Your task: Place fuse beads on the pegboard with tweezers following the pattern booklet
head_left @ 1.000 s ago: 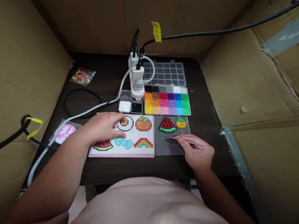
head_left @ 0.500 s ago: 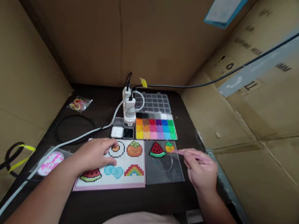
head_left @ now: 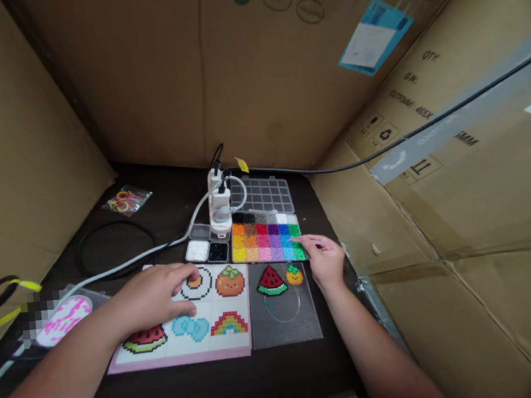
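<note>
Pink tweezers (head_left: 296,240) are held in my right hand (head_left: 325,259), their tips over the blue and green compartments at the right side of the bead box (head_left: 268,230). My left hand (head_left: 162,296) rests on the pattern sheet (head_left: 214,348), thumb and fingers apart, partly covering the printed pictures. The sheet shows an egg, a persimmon, a watermelon slice, a bow and a rainbow. Right of it lies a clear pegboard (head_left: 287,328). On the pegboard sit a bead watermelon slice (head_left: 272,281) and a small orange bead fruit (head_left: 294,275) with green leaves.
Behind the sheet are small boxes of white beads (head_left: 198,250) and black beads (head_left: 218,251). A power strip (head_left: 220,212) with cables stands near the open box lid (head_left: 265,194). A bag of coloured bands (head_left: 127,200) lies back left. Cardboard walls (head_left: 150,78) surround the table.
My right hand has moved with the tweezers from beside the orange bead fruit up to the bead box. My left hand stays on the sheet. The camera view has shifted a little.
</note>
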Demonstrator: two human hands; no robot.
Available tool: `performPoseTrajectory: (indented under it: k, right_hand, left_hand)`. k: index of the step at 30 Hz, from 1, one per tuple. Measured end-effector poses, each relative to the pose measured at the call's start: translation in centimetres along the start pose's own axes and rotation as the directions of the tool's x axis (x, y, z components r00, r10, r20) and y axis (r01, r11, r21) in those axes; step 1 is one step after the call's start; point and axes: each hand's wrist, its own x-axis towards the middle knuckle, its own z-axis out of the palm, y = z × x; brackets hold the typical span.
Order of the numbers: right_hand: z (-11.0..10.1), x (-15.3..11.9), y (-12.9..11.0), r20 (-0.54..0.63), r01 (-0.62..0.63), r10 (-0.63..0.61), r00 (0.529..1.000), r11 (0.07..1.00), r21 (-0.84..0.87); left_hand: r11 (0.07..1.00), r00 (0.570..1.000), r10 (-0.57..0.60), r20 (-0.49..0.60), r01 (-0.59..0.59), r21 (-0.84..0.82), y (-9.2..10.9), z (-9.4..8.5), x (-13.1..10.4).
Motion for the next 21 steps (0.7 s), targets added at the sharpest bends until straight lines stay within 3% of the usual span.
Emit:
performPoseTrajectory:
  k: [21]
  right_hand:
    - [-0.31,0.06,-0.36,0.06,0.06,-0.053,0.997,0.991,-0.118]
  left_hand:
    - [1.0,1.0,0.005,-0.008,-0.004,0.004,-0.1,0.14,0.07]
